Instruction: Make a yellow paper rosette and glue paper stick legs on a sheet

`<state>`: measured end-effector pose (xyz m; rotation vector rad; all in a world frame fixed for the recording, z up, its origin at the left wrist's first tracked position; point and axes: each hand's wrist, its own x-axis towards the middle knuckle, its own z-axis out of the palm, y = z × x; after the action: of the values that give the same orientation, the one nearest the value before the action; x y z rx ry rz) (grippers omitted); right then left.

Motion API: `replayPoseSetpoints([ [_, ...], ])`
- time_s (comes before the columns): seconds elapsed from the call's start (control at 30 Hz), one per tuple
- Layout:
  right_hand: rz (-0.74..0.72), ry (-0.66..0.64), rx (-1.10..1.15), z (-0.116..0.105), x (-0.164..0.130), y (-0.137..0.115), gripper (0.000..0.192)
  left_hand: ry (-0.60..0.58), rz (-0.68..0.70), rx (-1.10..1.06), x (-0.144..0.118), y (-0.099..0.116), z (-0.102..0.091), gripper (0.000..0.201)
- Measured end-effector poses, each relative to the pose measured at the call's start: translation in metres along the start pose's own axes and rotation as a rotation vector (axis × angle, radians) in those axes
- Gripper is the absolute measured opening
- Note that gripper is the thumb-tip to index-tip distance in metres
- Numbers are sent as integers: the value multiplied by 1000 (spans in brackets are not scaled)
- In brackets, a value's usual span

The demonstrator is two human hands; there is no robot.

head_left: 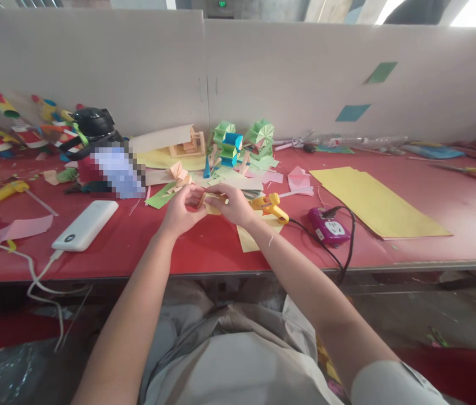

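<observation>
Both my hands meet over the red table, fingers curled around a small pale yellow folded paper piece. My left hand pinches its left side, and my right hand grips it from the right and above. Much of the piece is hidden by my fingers. Beside my right hand lies a yellow hot glue gun, with a yellow paper sheet under it. Just beyond my left hand stand a folded peach paper shape and a flat green paper.
Green and blue folded paper models stand at the back. A white power bank lies left, near a second glue gun. A purple power strip with a black cord and a stack of yellow paper are on the right.
</observation>
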<state>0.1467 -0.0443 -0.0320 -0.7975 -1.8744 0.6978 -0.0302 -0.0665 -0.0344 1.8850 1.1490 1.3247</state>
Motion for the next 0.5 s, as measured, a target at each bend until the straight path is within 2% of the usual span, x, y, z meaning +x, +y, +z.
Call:
replayPoseSetpoints([
  [0.13,35,42,85,-1,0,0,24,-25,-73,-87,1,-3,-1,49],
  [0.27,55,55,136,-2,-1,0,26,-36,-82,-108,4,-5,-2,41],
  [0.5,29,-74,63,-7,-1,-5,25,-2,-25,-71,4,-10,-4,42],
])
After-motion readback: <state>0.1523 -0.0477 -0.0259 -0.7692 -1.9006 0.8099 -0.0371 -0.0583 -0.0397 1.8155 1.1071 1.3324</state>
